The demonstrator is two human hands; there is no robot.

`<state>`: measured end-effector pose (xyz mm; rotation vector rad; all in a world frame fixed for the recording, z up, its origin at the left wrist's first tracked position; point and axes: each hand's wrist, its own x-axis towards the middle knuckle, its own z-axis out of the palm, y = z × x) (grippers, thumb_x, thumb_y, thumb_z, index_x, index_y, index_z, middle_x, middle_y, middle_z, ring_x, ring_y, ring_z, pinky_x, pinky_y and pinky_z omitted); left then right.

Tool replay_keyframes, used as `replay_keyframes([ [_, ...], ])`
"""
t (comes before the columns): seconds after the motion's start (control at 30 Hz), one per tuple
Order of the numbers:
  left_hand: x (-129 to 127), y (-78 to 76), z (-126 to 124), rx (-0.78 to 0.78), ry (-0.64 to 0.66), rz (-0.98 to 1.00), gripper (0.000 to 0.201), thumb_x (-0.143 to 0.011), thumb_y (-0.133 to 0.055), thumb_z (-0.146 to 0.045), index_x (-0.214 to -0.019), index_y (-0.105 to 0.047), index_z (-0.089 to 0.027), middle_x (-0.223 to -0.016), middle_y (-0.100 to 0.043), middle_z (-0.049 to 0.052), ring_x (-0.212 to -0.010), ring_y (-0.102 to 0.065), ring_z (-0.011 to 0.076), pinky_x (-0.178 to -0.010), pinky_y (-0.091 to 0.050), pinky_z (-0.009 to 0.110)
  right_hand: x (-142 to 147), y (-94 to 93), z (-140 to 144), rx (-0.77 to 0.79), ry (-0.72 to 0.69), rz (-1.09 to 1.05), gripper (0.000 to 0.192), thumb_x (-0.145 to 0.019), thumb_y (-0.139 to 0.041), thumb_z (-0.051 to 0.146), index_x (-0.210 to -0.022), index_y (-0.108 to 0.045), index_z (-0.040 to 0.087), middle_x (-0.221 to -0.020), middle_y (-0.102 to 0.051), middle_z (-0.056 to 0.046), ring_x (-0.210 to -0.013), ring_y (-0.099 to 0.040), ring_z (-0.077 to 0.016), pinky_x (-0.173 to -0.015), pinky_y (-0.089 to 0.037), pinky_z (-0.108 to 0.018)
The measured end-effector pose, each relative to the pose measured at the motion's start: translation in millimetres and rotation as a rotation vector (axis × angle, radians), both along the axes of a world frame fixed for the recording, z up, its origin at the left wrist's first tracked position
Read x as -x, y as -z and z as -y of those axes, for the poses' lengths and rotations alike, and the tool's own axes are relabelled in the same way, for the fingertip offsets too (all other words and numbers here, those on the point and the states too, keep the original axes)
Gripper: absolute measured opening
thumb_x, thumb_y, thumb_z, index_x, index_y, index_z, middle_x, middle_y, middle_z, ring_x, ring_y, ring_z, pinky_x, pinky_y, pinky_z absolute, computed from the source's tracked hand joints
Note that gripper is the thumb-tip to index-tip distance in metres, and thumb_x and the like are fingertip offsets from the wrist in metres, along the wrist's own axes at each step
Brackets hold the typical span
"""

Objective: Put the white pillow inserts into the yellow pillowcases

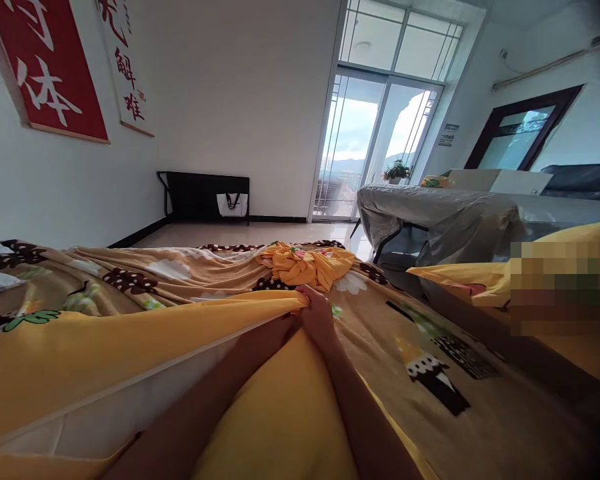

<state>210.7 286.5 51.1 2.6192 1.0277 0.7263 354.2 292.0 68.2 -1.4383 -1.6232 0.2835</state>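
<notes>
Nearest, both forearms reach into a yellow fabric cover (130, 347) lying on the patterned brown bedspread (480, 400). The right hand (317, 313) pinches the cover's far edge; the left hand (285, 327) is tucked inside, its grip hidden. Risk: the edge could slip and bunch. Beyond lies a crumpled yellow cloth (307, 265).

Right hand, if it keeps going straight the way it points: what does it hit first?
Probably the crumpled yellow cloth lying on the patterned blanket just beyond the right hand, which grips the edge of the yellow cover. Depth is unclear, so it may skim the blanket first.
</notes>
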Motion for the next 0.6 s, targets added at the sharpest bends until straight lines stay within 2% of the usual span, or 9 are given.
replay_keyframes([
  [0.1, 3, -5.6, 8, 0.079, 0.033, 0.095, 0.040, -0.093, -0.040, -0.035, -0.129, -0.053, -0.022, -0.144, -0.045, 0.006, -0.131, -0.043, 0.0217, -0.113, -0.032, 0.042, 1, -0.1, 1, -0.015, 0.008, -0.005, 0.043, -0.058, -0.041, 0.013, -0.092, -0.066, 0.021, -0.086, -0.070, -0.003, -0.081, -0.060, -0.0186, -0.071, -0.039, -0.025],
  [0.3, 5, -8.9, 15, 0.129, 0.043, 0.229, 0.045, -0.094, -0.036, -0.045, -0.134, -0.047, -0.027, -0.141, -0.048, 0.002, -0.129, -0.045, 0.0191, -0.113, -0.033, 0.037, 0, -3.2, 2, -0.043, -0.067, -0.043, 0.043, -0.057, -0.040, 0.015, -0.090, -0.067, 0.020, -0.084, -0.070, -0.003, -0.079, -0.059, -0.0189, -0.071, -0.039, -0.026],
  [0.4, 7, -8.4, 14, 0.127, -0.018, 0.224, 0.049, -0.095, -0.030, -0.047, -0.137, -0.043, -0.026, -0.141, -0.048, 0.003, -0.131, -0.043, 0.0192, -0.115, -0.029, 0.039, -1, -3.3, 0, -0.075, -0.141, -0.120, 0.040, -0.056, -0.040, 0.017, -0.087, -0.066, 0.019, -0.081, -0.069, -0.003, -0.076, -0.059, -0.0184, -0.068, -0.039, -0.026],
  [0.5, 7, -4.3, 11, 0.172, -0.111, 0.226, 0.052, -0.094, -0.029, -0.050, -0.135, -0.047, -0.023, -0.142, -0.048, 0.005, -0.131, -0.042, 0.0216, -0.116, -0.025, 0.042, -1, -1.2, -3, -0.071, -0.234, -0.238, 0.037, -0.055, -0.041, 0.019, -0.083, -0.064, 0.018, -0.077, -0.067, -0.002, -0.072, -0.057, -0.0176, -0.065, -0.040, -0.025],
  [0.6, 4, 5.1, 4, 0.272, -0.200, 0.350, 0.053, -0.092, -0.033, -0.054, -0.133, -0.049, -0.024, -0.141, -0.048, 0.005, -0.130, -0.043, 0.0224, -0.116, -0.026, 0.042, 1, 1.0, -5, -0.075, -0.290, -0.341, 0.035, -0.054, -0.042, 0.021, -0.081, -0.064, 0.018, -0.072, -0.065, -0.001, -0.068, -0.055, -0.0165, -0.062, -0.041, -0.025],
])
